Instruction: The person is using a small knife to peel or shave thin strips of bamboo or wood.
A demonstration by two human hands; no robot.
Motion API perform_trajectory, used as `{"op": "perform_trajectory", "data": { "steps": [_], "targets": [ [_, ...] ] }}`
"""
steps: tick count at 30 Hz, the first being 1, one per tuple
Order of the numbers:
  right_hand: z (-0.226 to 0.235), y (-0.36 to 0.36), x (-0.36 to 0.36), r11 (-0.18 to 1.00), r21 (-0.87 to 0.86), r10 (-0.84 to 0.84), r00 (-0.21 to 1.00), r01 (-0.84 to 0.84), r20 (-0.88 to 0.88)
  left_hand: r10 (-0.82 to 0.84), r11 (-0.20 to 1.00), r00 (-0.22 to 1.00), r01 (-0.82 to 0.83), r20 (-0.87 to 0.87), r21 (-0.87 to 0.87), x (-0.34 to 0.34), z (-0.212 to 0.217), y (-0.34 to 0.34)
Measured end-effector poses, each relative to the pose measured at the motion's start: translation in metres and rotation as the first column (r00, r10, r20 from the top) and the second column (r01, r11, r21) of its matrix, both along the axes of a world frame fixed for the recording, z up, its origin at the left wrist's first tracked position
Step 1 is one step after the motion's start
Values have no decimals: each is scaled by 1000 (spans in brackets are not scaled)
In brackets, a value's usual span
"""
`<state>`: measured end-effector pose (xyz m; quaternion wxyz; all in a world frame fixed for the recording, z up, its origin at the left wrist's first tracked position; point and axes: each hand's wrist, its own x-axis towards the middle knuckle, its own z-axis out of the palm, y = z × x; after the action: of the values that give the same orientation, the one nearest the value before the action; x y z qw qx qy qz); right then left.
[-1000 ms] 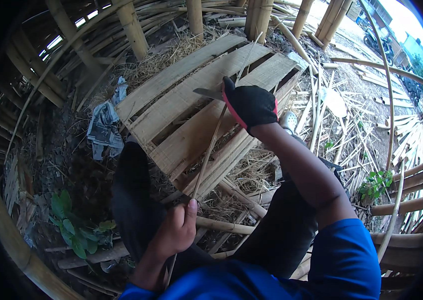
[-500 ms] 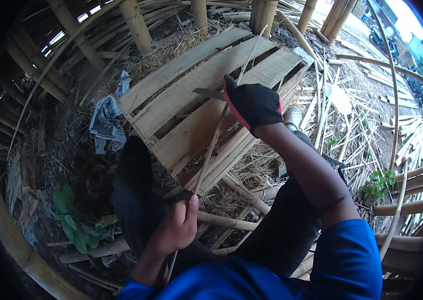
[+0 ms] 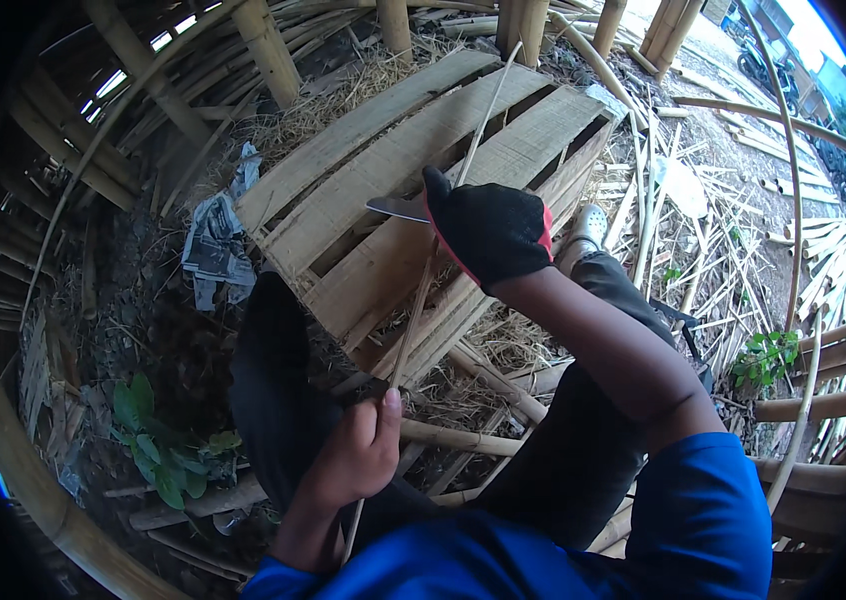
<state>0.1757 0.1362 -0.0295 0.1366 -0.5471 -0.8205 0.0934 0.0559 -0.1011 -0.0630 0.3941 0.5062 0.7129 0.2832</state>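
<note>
A long thin bamboo strip [image 3: 413,325] runs from my lap up across a slatted wooden crate [image 3: 373,225]. Bare, my left hand [image 3: 363,450] is closed round its lower part, thumb laid along the strip. My right hand [image 3: 493,235], in a black and red glove, grips a knife whose blade [image 3: 398,208] sticks out to the left over the slats. The gloved thumb points up beside the strip, which passes under this hand. The knife's handle is hidden in the glove.
Bamboo poles [image 3: 268,50] stand behind the crate. Crumpled newspaper [image 3: 215,250] and a leafy plant [image 3: 155,440] lie to the left. Cut bamboo pieces and shavings [image 3: 693,200] cover the ground on the right. My shoe [image 3: 591,225] rests beside the crate.
My right hand with the knife has slid a little toward me and left along the strip. The left hand keeps its hold nearly in place.
</note>
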Motion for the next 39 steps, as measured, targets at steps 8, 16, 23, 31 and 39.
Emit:
{"op": "perform_trajectory", "data": {
  "steps": [8, 16, 23, 31, 39],
  "targets": [
    [6, -11, 2, 1000, 2, 2, 1000, -2, 15, 20, 999, 999, -19, 36, -44, -2, -3, 2],
    [-2, -13, 2, 998, 60, 15, 1000, -15, -7, 10, 997, 999, -7, 39, -76, 0, -1, 5],
    [-5, -3, 5, 992, 125, -17, 1000, 19, -20, 43, 996, 999, -41, 31, -85, 3, 6, 6],
    [3, 10, 11, 999, 44, -23, 999, 22, 26, 65, 996, 998, -64, 17, -63, 5, 9, 5],
    [4, 24, 23, 981, 190, 37, 998, -45, 45, 57, 998, 998, -58, -22, -35, 8, 8, 6]
  ]
}}
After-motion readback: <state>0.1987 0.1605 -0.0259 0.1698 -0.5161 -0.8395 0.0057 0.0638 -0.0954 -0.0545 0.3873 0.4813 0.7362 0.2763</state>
